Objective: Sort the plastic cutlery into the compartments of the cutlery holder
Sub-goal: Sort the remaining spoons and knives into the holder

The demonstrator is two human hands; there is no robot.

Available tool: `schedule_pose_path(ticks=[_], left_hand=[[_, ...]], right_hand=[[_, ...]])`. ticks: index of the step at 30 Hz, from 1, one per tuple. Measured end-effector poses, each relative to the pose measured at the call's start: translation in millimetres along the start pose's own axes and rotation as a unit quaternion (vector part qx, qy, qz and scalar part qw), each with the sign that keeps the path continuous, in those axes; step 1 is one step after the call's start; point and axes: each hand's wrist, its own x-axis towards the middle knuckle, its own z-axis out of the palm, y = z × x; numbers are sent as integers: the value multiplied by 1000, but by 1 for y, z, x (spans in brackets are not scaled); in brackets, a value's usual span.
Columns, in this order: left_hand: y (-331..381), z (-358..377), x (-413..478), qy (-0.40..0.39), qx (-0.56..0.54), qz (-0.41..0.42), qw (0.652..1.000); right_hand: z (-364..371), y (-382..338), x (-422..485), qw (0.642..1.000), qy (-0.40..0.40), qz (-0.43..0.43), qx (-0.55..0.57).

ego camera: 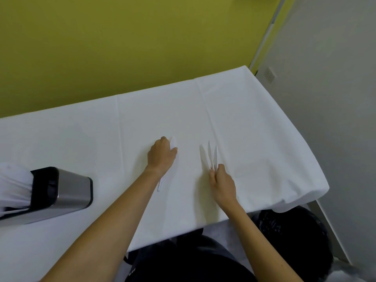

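Observation:
A fan of three white plastic knives [209,154] points away from me on the white tablecloth, and my right hand [222,185] pinches their handle ends. To the left, my left hand [161,154] lies curled over more white plastic cutlery [173,141]; tips stick out past its fingers and a handle end [160,187] shows below the wrist. The cutlery holder [67,190], a metal box with a black rim, lies tipped on its side at the left edge, its opening facing left. Its compartments are hidden.
A white cloth [14,184] bunches against the holder's mouth at far left. The table [254,123] ends at the right, where its cloth hangs over the corner. A yellow-green wall stands behind it. A black bag [291,228] sits on the floor at lower right.

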Motion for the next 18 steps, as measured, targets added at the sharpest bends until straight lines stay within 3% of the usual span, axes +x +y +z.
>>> schedule_pose_path(ticks=[3, 6, 9, 13, 18], left_hand=[[1, -1, -5, 27, 4, 11, 1000], [-6, 2, -5, 42, -23, 9, 999], [-10, 4, -8, 63, -122, -23, 990], [-1, -11, -14, 44, -381, -126, 915], [-10, -25, -21, -5, -532, -164, 830]], right_hand=[[-2, 6, 3, 1000, -1, -11, -7], [-6, 5, 7, 996, -11, 14, 90], [-11, 0, 9, 985, -15, 26, 171], [-5, -7, 7, 971, -67, 20, 231], [10, -31, 1, 947, -144, 20, 287]])
